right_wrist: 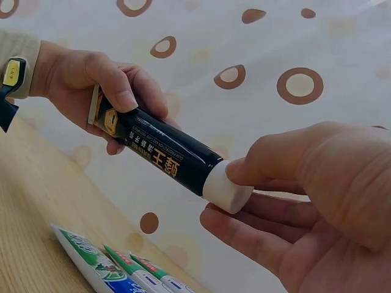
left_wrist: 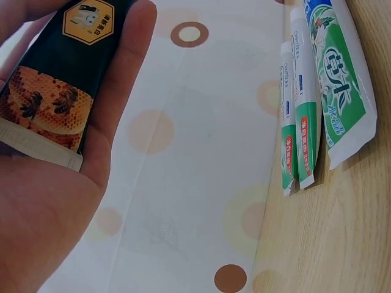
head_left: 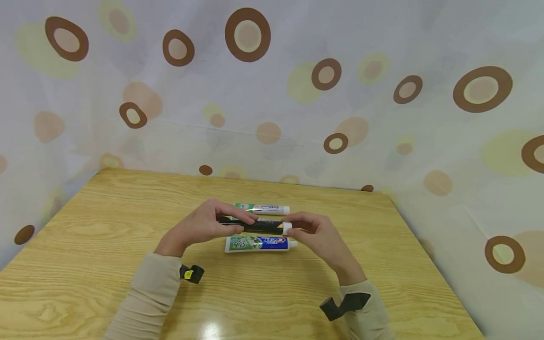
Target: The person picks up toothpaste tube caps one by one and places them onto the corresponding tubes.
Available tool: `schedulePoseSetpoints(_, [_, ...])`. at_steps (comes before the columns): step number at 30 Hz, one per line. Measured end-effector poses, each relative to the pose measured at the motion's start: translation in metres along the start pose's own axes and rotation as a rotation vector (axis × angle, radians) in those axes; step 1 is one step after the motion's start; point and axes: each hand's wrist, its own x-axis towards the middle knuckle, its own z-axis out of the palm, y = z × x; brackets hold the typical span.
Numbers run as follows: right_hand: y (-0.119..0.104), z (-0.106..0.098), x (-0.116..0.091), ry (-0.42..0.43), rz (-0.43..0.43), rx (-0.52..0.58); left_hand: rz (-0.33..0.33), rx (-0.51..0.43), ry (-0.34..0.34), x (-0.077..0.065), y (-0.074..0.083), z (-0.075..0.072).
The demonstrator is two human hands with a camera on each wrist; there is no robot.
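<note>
A black toothpaste tube [right_wrist: 177,149] with a white cap [right_wrist: 227,186] is held above the table between both hands. My left hand [head_left: 208,222] grips its flat crimped end, where the left wrist view shows a honeycomb-and-bee print. At the other end my right hand [head_left: 318,233] pinches the white cap between thumb and fingers. Below the black tube lies a blue and green toothpaste tube [head_left: 259,243]. Two slimmer white and green tubes lie beside it; one slim tube [left_wrist: 305,97] is nearer it, the other slim tube [left_wrist: 287,116] farther off.
The wood-grain table [head_left: 255,297] spreads around the hands. A white sheet [head_left: 272,108] with brown and yellow circles rises behind the table and along its sides. Black straps with small devices [head_left: 193,274] sit at both sleeves.
</note>
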Motion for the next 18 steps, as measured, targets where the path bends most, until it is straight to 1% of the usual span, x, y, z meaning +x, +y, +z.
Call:
schedulePoseSetpoints(5, [0.0007,0.0012,-0.0001,0.005,-0.041,-0.013,0.007,0.000,-0.004,0.0002,-0.0006,0.0007])
schedulePoseSetpoints(9, [-0.0001,0.0018,-0.0010,0.014,-0.052,-0.014,0.006,-0.006,0.001,0.0002,-0.0012,0.0013])
schedulePoseSetpoints(13, [-0.0003,0.0022,-0.0014,0.036,-0.039,-0.030,0.007,-0.006,0.001,0.0004,-0.0005,0.0021])
schedulePoseSetpoints(18, [0.0004,0.0031,-0.0009,0.078,-0.009,-0.059,0.008,-0.010,-0.028,0.0019,-0.0008,0.0028])
